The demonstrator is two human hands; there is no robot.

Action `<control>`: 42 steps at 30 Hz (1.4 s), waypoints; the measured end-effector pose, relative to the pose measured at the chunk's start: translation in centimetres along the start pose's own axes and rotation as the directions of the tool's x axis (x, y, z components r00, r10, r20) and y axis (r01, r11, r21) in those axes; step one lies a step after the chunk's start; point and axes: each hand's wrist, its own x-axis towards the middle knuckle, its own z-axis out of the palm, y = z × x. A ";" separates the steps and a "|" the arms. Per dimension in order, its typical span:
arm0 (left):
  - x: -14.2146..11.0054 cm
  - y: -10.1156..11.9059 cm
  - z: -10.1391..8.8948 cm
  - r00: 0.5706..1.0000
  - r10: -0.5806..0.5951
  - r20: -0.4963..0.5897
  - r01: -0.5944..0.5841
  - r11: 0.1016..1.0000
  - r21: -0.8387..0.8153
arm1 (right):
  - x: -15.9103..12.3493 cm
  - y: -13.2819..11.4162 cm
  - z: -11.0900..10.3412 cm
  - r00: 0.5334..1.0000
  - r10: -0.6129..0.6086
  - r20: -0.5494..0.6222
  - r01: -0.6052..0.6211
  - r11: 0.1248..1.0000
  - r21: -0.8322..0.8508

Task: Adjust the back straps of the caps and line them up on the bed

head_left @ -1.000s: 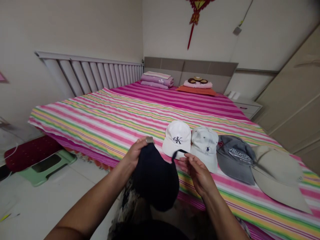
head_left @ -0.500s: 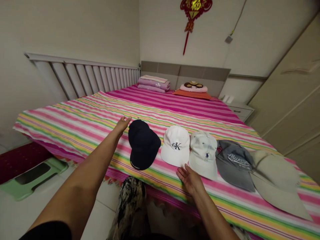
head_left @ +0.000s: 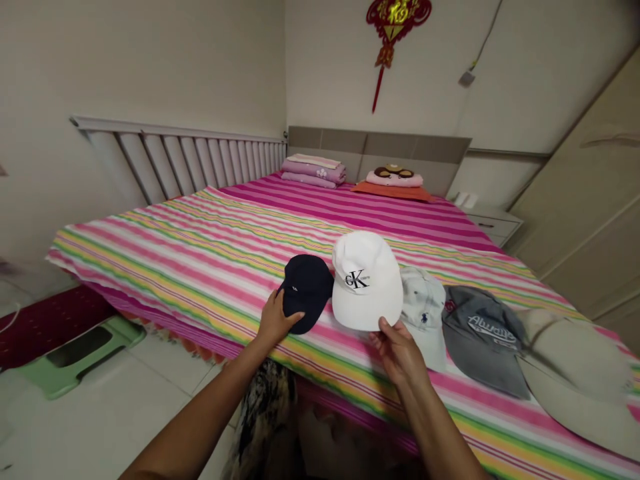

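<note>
My left hand (head_left: 278, 319) grips the brim of a dark navy baseball cap (head_left: 309, 287) on the bed, thumb on top of the brim. Just to its right, a white baseball cap (head_left: 367, 280) with black "CK" lettering is raised off the cover, its brim pinched between the thumb and fingers of my right hand (head_left: 397, 347). Partly behind the white cap lies a pale cap (head_left: 424, 300) with a small dark blue emblem. Further right come a grey cap (head_left: 483, 333) marked "Always" and a beige cap (head_left: 580, 360).
A striped cover (head_left: 200, 247) spreads over the bed. Folded purple bedding (head_left: 314, 172) and a pink pillow stack (head_left: 395, 179) sit by the headboard (head_left: 415, 148). On the floor at left is a green stool (head_left: 80, 357). A white nightstand (head_left: 495, 223) stands at the far right.
The navy cap went from my hands onto the bed beside the white cap. My left hand then took its brim, and my right hand took the white cap's brim and lifted it.
</note>
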 end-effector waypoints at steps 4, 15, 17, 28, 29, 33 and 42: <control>0.0 3.5 0.3 0.998 -0.061 -0.008 0.042 0.782 -0.622 | -2.9 0.4 -1.2 0.996 -0.020 0.091 0.026 0.998 -0.063; -4.7 9.2 -1.7 0.754 0.363 0.547 0.531 0.154 -0.833 | -7.3 -2.0 -5.2 0.831 0.277 0.483 -0.121 0.937 -0.328; -5.6 9.8 -1.5 0.687 0.382 0.618 0.575 0.235 -0.784 | -7.9 -3.6 -3.6 0.838 0.247 0.487 -0.143 0.960 -0.240; -7.1 13.1 -2.5 0.533 0.285 0.797 0.693 0.394 -0.604 | -8.6 -3.4 -0.6 0.926 0.166 0.340 -0.017 0.916 -0.400; -7.3 13.4 -2.4 0.533 0.267 0.803 0.694 0.404 -0.596 | -8.6 -3.4 -0.7 0.923 0.168 0.346 -0.005 0.906 -0.424; -8.0 13.9 -2.2 0.486 0.248 0.838 0.709 0.450 -0.544 | -8.8 -3.4 -1.0 0.919 0.160 0.359 0.013 0.900 -0.436; -9.1 13.3 -2.6 0.504 0.251 0.826 0.713 0.418 -0.563 | -9.5 -2.8 -0.5 0.923 0.137 0.360 -0.003 0.937 -0.350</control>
